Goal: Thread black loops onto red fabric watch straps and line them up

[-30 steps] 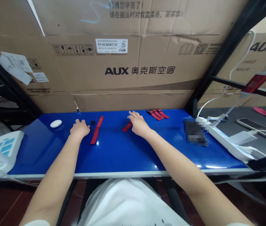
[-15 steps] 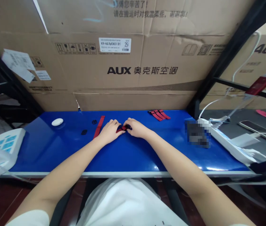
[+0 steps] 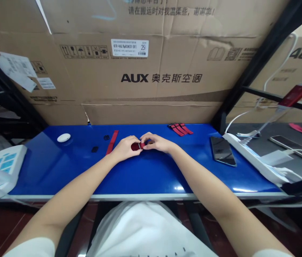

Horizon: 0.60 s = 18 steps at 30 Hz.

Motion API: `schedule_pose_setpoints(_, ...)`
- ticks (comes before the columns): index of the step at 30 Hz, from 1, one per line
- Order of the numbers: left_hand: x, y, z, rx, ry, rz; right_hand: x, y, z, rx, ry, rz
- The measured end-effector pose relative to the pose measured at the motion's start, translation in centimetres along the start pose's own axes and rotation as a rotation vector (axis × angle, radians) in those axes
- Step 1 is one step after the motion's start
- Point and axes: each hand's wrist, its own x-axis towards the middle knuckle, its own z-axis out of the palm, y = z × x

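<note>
Between my hands is a red strap [image 3: 135, 146] with a dark edge, bent into a short fold near the middle of the blue tabletop [image 3: 151, 175]. My left hand [image 3: 126, 147] is closed on its left part. My right hand [image 3: 155, 142] pinches the strap's right end between thumb and fingers. Left of my left hand lies a flat red strap [image 3: 111, 142], its lower end partly behind the hand. Close by are a small black square piece [image 3: 94, 149] and small black pieces [image 3: 106, 137]. Several folded red straps with black parts [image 3: 181, 129] lie at the back right.
A white oval object [image 3: 64, 137] lies at the left. Power strips stand at the left [image 3: 8, 166] and right [image 3: 255, 160] edges. A dark phone [image 3: 222, 151] rests on the right. A large cardboard box [image 3: 151, 89] stands behind the table, with black posts either side.
The strap between my hands has turned, showing more red surface and a light line across it. My right fingers have shifted into a pinch. The view has tilted down slightly.
</note>
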Motion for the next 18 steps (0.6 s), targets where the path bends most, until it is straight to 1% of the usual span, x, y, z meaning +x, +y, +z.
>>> schedule_pose_setpoints(2,0.1,-0.1,-0.3,-0.020,0.028,-0.010,0.3,-0.4,0.2,-0.006,0.067,-0.031)
schedule_pose_setpoints(4,0.1,-0.2,-0.5,-0.018,0.031,0.001,0.6,-0.6,0.5,-0.001,0.127,-0.036)
schedule_pose_setpoints(6,0.1,-0.2,-0.5,-0.006,0.016,0.015,0.7,-0.7,0.7,0.008,0.149,-0.019)
schedule_pose_setpoints(10,-0.1,-0.3,-0.5,0.030,-0.034,0.023,0.6,-0.9,0.6,-0.031,0.117,-0.016)
schedule_pose_setpoints(14,-0.2,-0.5,-0.5,0.060,-0.018,0.024,0.4,-1.3,0.5,-0.058,0.134,-0.029)
schedule_pose_setpoints(16,-0.2,-0.5,-0.6,0.067,-0.025,0.028,0.4,-1.6,0.4,-0.099,0.102,-0.041)
schedule_pose_setpoints(18,-0.3,-0.5,-0.8,0.066,-0.046,0.029,0.3,-1.7,0.2,-0.080,0.087,-0.051)
